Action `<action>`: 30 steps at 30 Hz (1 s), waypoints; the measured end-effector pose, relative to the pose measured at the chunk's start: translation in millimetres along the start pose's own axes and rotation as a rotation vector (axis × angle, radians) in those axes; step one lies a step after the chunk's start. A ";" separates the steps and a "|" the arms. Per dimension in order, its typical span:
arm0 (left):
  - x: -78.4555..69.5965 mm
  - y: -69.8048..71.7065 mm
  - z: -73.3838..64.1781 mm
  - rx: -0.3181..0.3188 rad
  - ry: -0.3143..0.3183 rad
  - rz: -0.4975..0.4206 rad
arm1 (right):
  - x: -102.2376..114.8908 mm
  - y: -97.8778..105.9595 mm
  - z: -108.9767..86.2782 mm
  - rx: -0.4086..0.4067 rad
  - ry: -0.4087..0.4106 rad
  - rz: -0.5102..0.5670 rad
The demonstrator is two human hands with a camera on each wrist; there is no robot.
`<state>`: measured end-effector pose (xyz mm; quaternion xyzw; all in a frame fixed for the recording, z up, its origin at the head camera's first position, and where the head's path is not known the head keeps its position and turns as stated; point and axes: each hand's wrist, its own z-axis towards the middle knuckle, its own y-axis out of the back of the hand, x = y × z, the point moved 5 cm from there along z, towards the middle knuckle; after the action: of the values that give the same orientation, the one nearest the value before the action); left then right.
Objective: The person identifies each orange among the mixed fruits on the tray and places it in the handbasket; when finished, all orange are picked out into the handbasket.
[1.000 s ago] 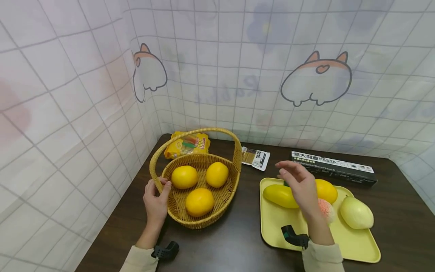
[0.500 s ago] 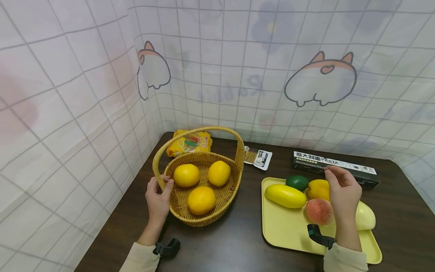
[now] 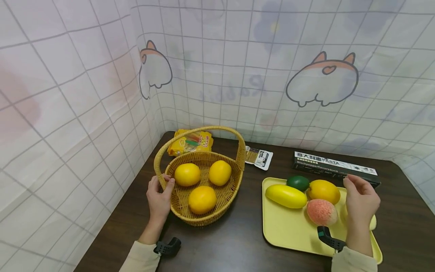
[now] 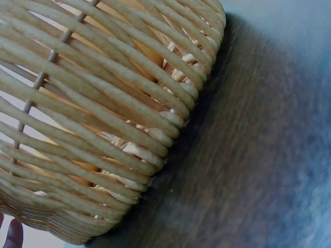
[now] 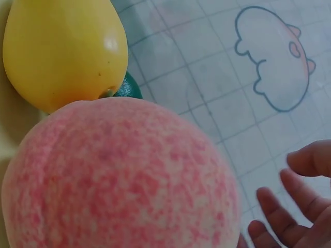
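Note:
My left hand [image 3: 159, 200] grips the left rim of a wicker basket [image 3: 222, 196] at the foot of its handle, thumb on the inner side. Three yellow-orange lemon-like fruits [image 3: 202, 200] lie in the basket. The left wrist view shows its woven side [image 4: 103, 103] close up. My right hand [image 3: 362, 202] hovers over the right of a yellow tray [image 3: 285, 228], fingers loosely bent around nothing. Beneath it, a pale pear [image 3: 373, 223] is mostly hidden. A pink peach [image 3: 322, 212] lies left of that hand and looms large in the right wrist view.
Also on the tray are a long yellow fruit [image 3: 285, 196], a dark green fruit [image 3: 298, 183] and a yellow-orange fruit [image 3: 324, 191]. Behind stand a black pasta box [image 3: 334, 168], a small packet [image 3: 259, 158] and a yellow snack bag [image 3: 192, 142]. A curtain [image 3: 217, 75] hangs behind the table.
My right hand has swept rightward across the tray, from beside the long yellow fruit to above the pear, uncovering the green fruit and the peach. My left hand keeps its hold on the basket.

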<state>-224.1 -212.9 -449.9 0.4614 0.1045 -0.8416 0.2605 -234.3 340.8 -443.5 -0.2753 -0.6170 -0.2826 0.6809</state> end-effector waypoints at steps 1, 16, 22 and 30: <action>0.0 0.0 0.0 0.002 0.001 0.000 | -2.0 -0.1 -0.1 0.020 -0.037 -0.053; -1.8 -0.9 -0.1 -0.002 -0.014 0.008 | -20.6 -27.7 -8.9 0.411 -0.095 -0.530; -2.4 -1.3 0.2 0.005 -0.007 0.010 | -30.7 -27.4 -7.3 0.500 -0.082 -0.588; -2.7 -0.3 0.4 0.003 -0.010 0.010 | -30.1 -30.3 -12.3 0.581 -0.084 -0.652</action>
<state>-223.4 -211.9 -447.5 0.4581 0.0995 -0.8428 0.2644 -250.2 312.4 -473.8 0.1256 -0.7526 -0.2864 0.5795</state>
